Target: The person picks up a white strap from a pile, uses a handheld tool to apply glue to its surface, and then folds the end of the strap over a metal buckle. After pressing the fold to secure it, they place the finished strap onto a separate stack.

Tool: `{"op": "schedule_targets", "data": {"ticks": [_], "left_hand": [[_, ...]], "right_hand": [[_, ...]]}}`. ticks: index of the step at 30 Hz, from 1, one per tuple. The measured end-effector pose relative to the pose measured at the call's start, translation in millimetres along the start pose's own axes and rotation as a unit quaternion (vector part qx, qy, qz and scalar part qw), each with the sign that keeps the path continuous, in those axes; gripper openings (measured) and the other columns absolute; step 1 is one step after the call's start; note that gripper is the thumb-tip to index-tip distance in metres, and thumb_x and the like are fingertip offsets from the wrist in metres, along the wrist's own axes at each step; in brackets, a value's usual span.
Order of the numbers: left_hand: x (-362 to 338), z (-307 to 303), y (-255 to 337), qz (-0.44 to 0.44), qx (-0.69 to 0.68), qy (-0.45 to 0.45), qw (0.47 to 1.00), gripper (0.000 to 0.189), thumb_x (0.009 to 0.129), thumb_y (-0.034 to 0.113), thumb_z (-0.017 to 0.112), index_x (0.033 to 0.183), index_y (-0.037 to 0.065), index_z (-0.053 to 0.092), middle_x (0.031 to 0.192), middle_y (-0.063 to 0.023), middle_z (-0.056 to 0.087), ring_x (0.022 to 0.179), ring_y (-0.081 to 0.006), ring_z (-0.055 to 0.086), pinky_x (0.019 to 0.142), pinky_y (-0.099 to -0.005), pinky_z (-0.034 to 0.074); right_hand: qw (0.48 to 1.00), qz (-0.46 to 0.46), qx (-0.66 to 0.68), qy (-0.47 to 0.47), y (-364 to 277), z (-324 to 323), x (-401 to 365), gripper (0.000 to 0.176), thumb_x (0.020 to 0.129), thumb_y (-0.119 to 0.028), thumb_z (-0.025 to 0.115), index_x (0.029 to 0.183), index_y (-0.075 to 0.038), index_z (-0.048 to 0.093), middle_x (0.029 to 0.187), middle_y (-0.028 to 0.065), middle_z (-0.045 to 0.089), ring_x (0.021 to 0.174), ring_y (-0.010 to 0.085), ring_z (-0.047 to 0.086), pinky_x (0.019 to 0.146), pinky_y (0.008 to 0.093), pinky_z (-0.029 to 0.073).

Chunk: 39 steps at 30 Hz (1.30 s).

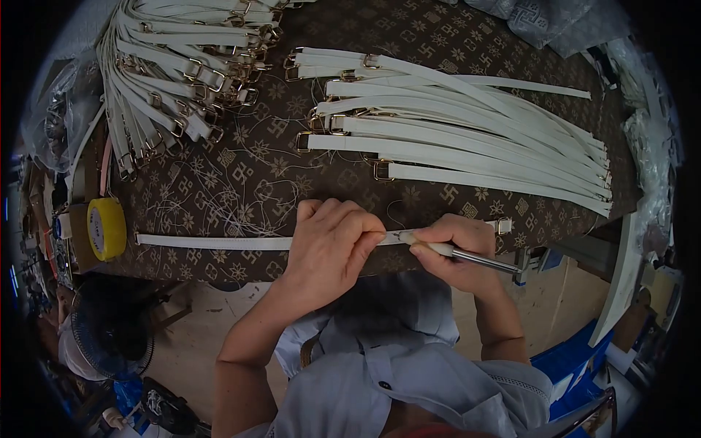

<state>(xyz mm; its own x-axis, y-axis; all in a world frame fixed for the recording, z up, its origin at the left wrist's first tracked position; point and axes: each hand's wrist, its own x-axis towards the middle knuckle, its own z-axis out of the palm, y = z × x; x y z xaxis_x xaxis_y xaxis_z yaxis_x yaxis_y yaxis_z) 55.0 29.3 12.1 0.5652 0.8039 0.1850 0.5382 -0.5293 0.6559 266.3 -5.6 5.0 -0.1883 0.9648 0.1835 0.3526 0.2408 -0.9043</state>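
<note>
The fingers (359, 221) of the left hand (332, 244) are curled and pressed together, pinching the white strap (212, 241) against the near edge of the tabletop (252, 182). Just beside them, the right hand (456, 252) closes its fingers (438, 235) around a thin tool (475, 257) with a pale tip and a metal shaft. The tip touches the strap right at the left fingertips.

The strap lies flat along the tabletop edge. It runs out past the left knuckles one way and under the right hand the other way, to a small metal buckle (504, 225).

It looks light, thin and limp, likely to slide or curl unless held down. The flat band close to the working point seems the best place to grip it, and the buckle end is the only stiff part.

Beyond the fingers lie loose threads (212, 197), and farther off a fan of white straps (467, 139). Beyond the left hand is a buckled bundle (175, 73), with a yellow tape roll (106, 228) out to that side.
</note>
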Motion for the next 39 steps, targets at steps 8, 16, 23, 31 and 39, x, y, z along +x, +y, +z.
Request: {"op": "schedule_targets", "data": {"ticks": [8,16,23,31,39], "left_hand": [[-72,-64,-36,-0.105,0.052,0.484,0.867,0.024,0.093,0.018,0.049,0.102,-0.001,0.060,0.097,-0.0109,0.057,0.096,-0.0173,0.053,0.082,-0.0289,0.042],[-174,-118,-56,-0.243,0.368,0.272,0.855,0.023,0.085,0.002,0.057,0.108,0.005,0.062,0.119,-0.0076,0.058,0.112,-0.0247,0.052,0.095,-0.0346,0.037],[-164,-169,-92,-0.291,0.333,0.225,0.868,0.040,0.075,0.003,0.063,0.114,0.011,0.059,0.121,-0.0060,0.057,0.120,-0.0247,0.046,0.099,-0.0385,0.033],[-101,-103,-53,-0.083,0.205,0.081,0.972,0.031,0.069,0.017,0.073,0.098,0.009,0.066,0.104,-0.0036,0.058,0.098,-0.0249,0.051,0.089,-0.0390,0.037],[-21,-36,-10,0.071,0.162,0.013,0.984,0.022,0.069,0.016,0.071,0.090,0.010,0.066,0.090,-0.0023,0.055,0.087,-0.0221,0.051,0.088,-0.0390,0.034]], "right_hand": [[0.994,0.000,0.098,0.051,1,-6,-4,0.016,0.070,0.000,0.071,0.084,0.000,0.063,0.068,0.0076,0.062,0.055,0.0105,0.055,0.049,0.0222,0.040],[0.983,0.019,0.154,0.102,18,-5,-17,0.013,0.075,-0.003,0.065,0.087,0.001,0.060,0.070,0.0039,0.053,0.050,0.0070,0.046,0.045,0.0198,0.036],[0.973,0.049,0.183,0.133,28,-8,-19,0.013,0.079,-0.007,0.063,0.088,0.002,0.059,0.069,0.0046,0.051,0.047,0.0064,0.044,0.042,0.0185,0.035],[0.950,0.087,0.244,0.174,21,-7,-17,0.009,0.079,-0.002,0.057,0.088,0.003,0.058,0.068,0.0056,0.053,0.045,0.0076,0.043,0.040,0.0206,0.033],[0.927,0.004,0.215,0.306,-3,-52,-42,0.023,0.085,-0.019,0.061,0.093,0.002,0.054,0.062,0.0054,0.049,0.044,0.0101,0.043,0.037,0.0224,0.034]]}}
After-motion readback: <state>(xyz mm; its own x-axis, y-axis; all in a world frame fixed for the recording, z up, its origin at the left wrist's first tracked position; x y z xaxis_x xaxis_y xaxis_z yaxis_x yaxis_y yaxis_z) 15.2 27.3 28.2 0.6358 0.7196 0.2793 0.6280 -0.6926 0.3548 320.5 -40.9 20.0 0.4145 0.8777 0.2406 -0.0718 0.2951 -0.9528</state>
